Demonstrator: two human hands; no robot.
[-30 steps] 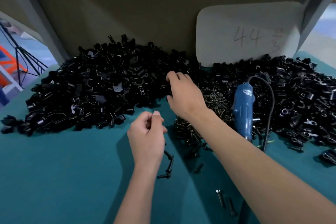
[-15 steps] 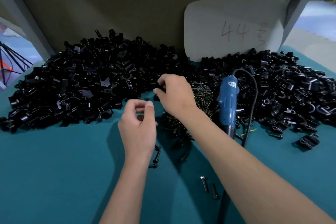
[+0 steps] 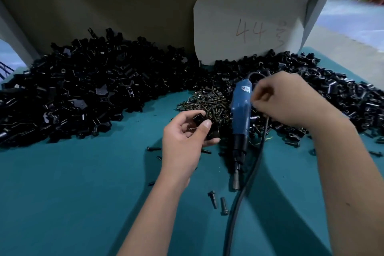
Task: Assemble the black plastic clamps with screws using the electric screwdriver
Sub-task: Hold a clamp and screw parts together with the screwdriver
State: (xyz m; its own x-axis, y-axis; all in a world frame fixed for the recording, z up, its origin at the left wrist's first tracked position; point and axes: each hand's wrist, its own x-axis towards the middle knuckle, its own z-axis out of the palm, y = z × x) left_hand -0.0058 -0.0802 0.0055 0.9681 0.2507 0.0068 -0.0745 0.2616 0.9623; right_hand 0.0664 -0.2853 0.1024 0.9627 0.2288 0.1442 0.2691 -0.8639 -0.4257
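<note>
We see left hand point(image 3: 182, 141) pinching a black clamp piece point(image 3: 198, 119) over the counter point(image 3: 72, 193); right hand point(image 3: 288, 100), fingers curled, beside the blue screwdriver point(image 3: 241, 110) lying by the screw pile point(image 3: 209, 102) | whether it holds anything we cannot tell

We see a small black plastic clamp piece point(image 3: 198, 119) pinched in the left hand point(image 3: 182, 141), lifted just above the teal desk point(image 3: 72, 193). A big heap of black clamps point(image 3: 83, 89) fills the back left, and another clamp heap point(image 3: 342, 97) spreads to the right. Between them lies a pile of dark screws point(image 3: 209, 103). The blue electric screwdriver point(image 3: 241, 114) lies flat, tip toward us, beside two loose screws point(image 3: 218, 201).
</note>
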